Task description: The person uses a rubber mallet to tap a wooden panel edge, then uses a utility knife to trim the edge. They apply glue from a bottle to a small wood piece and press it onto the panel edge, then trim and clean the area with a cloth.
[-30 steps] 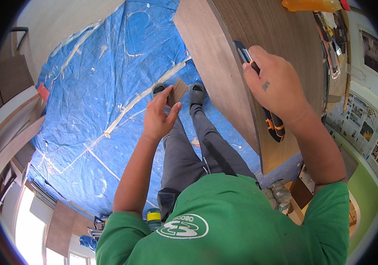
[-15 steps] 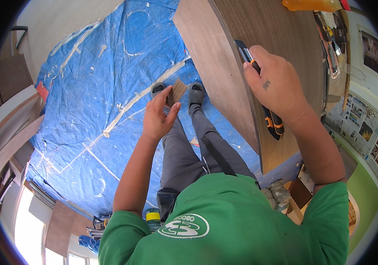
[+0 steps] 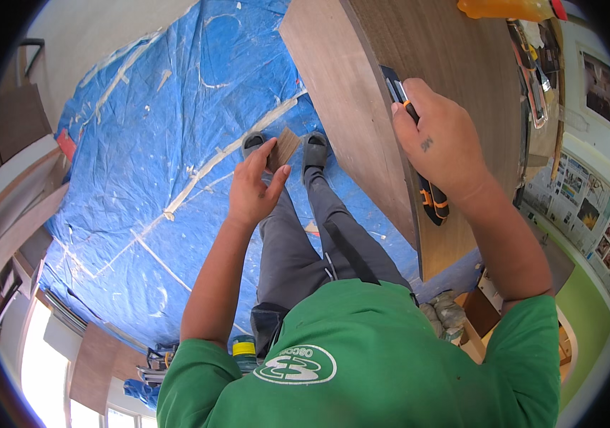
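Observation:
My right hand [image 3: 437, 135] is closed around a black and orange utility knife [image 3: 433, 203]. Its blade end lies along the edge of a brown wood-grain panel [image 3: 454, 64], and the handle's tail sticks out below my palm. A dark strip at the blade end is too small to make out. Over my shoes, my left hand [image 3: 253, 189] pinches a small wood-grain piece [image 3: 285, 148] between fingers and thumb. That piece is apart from the panel; part of it is behind my fingers.
A blue tarp [image 3: 141, 157] with tape strips covers the floor. Various hand tools [image 3: 533, 78] lie along the panel's right side, with an orange drink bottle [image 3: 508, 8] at the far right. Brown boards [image 3: 23, 125] stand at the left.
My right hand and the utility knife have shifted very slightly; the knife's tail sits a little further left. My left hand keeps its hold on the wood-grain piece.

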A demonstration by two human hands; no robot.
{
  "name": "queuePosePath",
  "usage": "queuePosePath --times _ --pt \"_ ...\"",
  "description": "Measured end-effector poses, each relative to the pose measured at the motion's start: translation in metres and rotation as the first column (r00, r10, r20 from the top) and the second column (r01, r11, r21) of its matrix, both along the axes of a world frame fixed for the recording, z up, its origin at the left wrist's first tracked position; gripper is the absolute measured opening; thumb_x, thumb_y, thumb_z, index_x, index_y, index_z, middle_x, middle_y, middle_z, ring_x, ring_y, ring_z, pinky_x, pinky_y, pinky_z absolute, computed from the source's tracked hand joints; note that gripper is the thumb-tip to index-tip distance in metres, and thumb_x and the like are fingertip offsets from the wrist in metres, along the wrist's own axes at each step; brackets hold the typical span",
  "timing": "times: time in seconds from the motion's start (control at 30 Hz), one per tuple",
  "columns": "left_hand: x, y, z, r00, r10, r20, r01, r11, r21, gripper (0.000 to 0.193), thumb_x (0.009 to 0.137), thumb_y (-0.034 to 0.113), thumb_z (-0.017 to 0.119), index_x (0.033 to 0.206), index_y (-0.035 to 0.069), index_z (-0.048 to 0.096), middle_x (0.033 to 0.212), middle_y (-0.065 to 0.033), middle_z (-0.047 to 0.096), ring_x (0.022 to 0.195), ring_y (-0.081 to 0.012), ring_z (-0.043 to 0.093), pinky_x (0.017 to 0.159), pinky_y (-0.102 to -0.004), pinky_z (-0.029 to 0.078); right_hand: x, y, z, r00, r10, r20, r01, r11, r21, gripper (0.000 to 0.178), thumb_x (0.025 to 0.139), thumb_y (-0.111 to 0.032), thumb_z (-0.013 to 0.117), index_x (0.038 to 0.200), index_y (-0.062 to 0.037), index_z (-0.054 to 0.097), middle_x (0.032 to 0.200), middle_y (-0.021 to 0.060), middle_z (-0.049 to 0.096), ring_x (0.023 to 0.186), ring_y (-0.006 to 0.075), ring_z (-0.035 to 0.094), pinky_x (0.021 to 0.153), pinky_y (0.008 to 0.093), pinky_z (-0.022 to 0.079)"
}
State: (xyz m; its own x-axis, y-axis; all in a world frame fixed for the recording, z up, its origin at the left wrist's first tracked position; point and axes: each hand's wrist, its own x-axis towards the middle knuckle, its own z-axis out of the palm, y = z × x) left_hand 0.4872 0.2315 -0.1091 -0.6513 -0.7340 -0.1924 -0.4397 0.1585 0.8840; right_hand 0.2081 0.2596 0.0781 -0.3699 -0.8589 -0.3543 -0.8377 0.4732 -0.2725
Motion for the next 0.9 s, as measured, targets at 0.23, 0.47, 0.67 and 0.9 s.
queuePosePath --times 0.23,0.47,0.67,0.9 --pt "-0.001 0.001 -0.001 1.000 -0.002 -0.007 0.002 1.000 -0.013 0.054 0.093 0.024 0.077 0.140 0.001 0.060 0.108 -0.0182 0.071 0.089 -0.0326 0.070 0.082 -0.0432 0.053 -0.005 -0.003 -0.002 0.995 0.092 -0.041 -0.095 0.993 -0.072 0.015 0.096 -0.017 0.059 0.098 -0.0018 0.058 0.080 0.0230 0.067 0.077 0.0466 0.067 0.069 0.0555 0.052" --pt "-0.001 0.001 0.001 1.000 0.000 -0.015 0.000 1.000 -0.001 0.054 0.093 0.023 0.077 0.139 0.001 0.060 0.106 -0.0182 0.071 0.088 -0.0330 0.070 0.081 -0.0436 0.054 -0.001 -0.002 0.016 0.991 0.120 -0.056 -0.115 0.989 0.091 0.015 0.096 -0.017 0.058 0.095 -0.0021 0.059 0.081 0.0224 0.068 0.078 0.0457 0.067 0.072 0.0558 0.053" --pt "-0.001 -0.001 0.005 1.000 -0.017 0.026 0.016 0.998 0.061 0.055 0.094 0.024 0.078 0.141 0.002 0.060 0.116 -0.0189 0.072 0.096 -0.0314 0.069 0.091 -0.0397 0.053 0.008 0.012 0.011 0.992 0.093 -0.083 -0.085 0.991 0.102 0.013 0.097 -0.016 0.058 0.094 -0.0035 0.056 0.082 0.0211 0.067 0.077 0.0456 0.067 0.070 0.0556 0.053" --pt "-0.001 -0.004 0.006 1.000 -0.007 0.013 0.006 0.997 0.071 0.055 0.093 0.022 0.078 0.141 0.002 0.061 0.115 -0.0181 0.072 0.095 -0.0305 0.069 0.090 -0.0388 0.053 0.007 0.028 0.018 0.998 0.055 0.005 -0.055 0.998 0.042 0.014 0.096 -0.016 0.059 0.092 -0.0037 0.055 0.080 0.0216 0.065 0.074 0.0467 0.065 0.065 0.0555 0.049"
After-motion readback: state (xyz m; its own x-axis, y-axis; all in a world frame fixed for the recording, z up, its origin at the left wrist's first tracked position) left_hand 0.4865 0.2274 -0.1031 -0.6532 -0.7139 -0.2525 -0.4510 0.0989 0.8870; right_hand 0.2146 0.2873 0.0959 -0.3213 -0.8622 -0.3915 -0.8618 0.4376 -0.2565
